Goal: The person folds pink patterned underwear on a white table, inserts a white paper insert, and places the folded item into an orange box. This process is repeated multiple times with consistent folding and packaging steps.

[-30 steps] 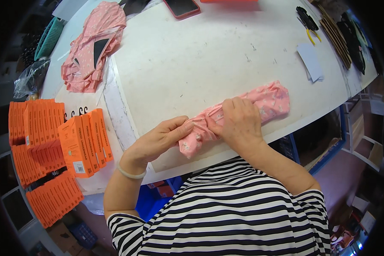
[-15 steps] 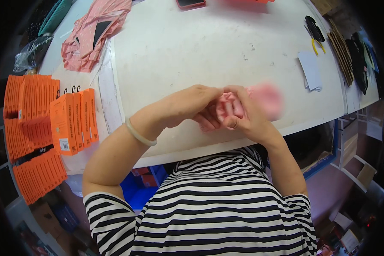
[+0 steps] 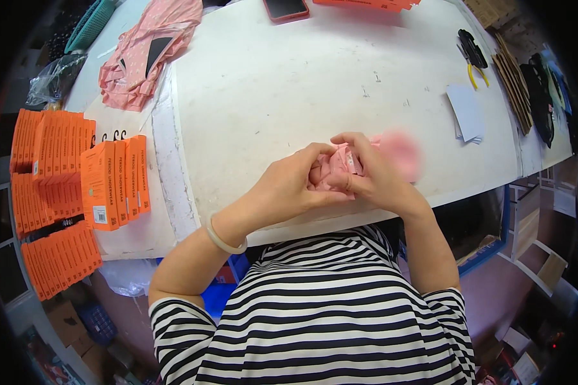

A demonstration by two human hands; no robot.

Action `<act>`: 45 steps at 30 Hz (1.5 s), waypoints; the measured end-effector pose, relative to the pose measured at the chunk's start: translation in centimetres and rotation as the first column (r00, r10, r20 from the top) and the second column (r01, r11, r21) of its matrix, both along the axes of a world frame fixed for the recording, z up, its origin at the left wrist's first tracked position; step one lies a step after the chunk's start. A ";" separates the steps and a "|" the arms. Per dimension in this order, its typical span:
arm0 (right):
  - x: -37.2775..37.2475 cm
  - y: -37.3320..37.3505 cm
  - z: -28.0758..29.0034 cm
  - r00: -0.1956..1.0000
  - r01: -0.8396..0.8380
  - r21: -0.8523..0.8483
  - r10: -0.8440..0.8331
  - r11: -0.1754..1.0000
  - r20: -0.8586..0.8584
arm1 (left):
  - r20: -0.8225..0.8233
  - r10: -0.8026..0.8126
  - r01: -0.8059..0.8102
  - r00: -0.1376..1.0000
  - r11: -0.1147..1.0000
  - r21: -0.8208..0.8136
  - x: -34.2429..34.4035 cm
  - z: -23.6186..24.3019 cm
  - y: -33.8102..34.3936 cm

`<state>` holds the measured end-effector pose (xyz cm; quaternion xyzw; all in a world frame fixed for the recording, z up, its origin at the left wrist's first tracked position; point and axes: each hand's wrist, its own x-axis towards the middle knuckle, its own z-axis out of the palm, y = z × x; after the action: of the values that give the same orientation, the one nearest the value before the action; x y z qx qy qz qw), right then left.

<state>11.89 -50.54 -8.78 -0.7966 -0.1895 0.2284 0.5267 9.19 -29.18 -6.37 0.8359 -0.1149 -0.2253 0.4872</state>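
Note:
A pair of pink underwear (image 3: 329, 172) is bunched into a small bundle between my two hands, just above the near edge of the white table. My left hand (image 3: 297, 183) curls around its left side, thumb along the bottom. My right hand (image 3: 377, 176) closes on the other side, fingers bent over the top and thumb pressed in. A small white patch shows in the folds near the right thumb. Past my right hand a pink shape (image 3: 399, 156) is blurred; whether it belongs to the same cloth I cannot tell.
Rows of orange boxes (image 3: 103, 186) stand at the left edge. Pink dotted garments with black panels (image 3: 144, 58) lie at the far left. A phone (image 3: 286, 8) and more orange packaging (image 3: 372, 3) are at the back. White cards (image 3: 464, 113) and yellow-handled pliers (image 3: 476, 76) lie to the right.
My left hand has turned from reaching over the bundle to cupping its left side, with its thumb now in view. The cloth looks more gathered, and a white patch shows.

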 end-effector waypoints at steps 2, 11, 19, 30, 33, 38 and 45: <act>0.3 -0.1 0.4 0.990 -0.036 0.030 0.040 0.999 -0.135 | -0.121 0.080 -0.092 0.989 0.991 -0.097 -0.5 -1.2 0.9; -0.6 1.5 0.9 0.994 0.009 -0.091 -0.019 0.996 -0.111 | 0.381 0.254 -0.386 0.889 0.864 0.323 -5.2 1.9 11.9; -1.8 2.6 -0.1 0.983 0.100 -0.132 -0.078 0.986 0.168 | 0.575 -0.091 -0.030 0.813 0.980 0.197 -2.5 -0.6 2.7; -1.7 2.8 -0.6 0.975 0.136 -0.139 -0.108 0.981 0.193 | 0.626 -0.075 -0.102 0.776 0.965 0.243 -2.5 -0.1 -0.8; -1.4 1.8 0.3 0.996 0.087 -0.099 -0.086 0.991 0.008 | 0.630 0.021 -0.142 0.776 0.980 0.142 -2.7 -2.7 -0.4; 0.2 -2.6 0.9 0.888 0.166 -0.031 -0.135 0.986 0.440 | 0.649 0.117 -0.198 0.752 0.979 0.053 -3.0 -4.7 0.3; 1.9 -6.5 -1.1 0.788 0.243 -0.154 -0.103 0.958 0.607 | 0.619 0.132 -0.186 0.774 0.982 0.023 -2.8 -4.6 0.5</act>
<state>13.84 -57.01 -9.86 -0.8960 -0.2432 -0.0613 0.3665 6.35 -28.72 -10.93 0.8896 -0.1869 0.0964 0.4054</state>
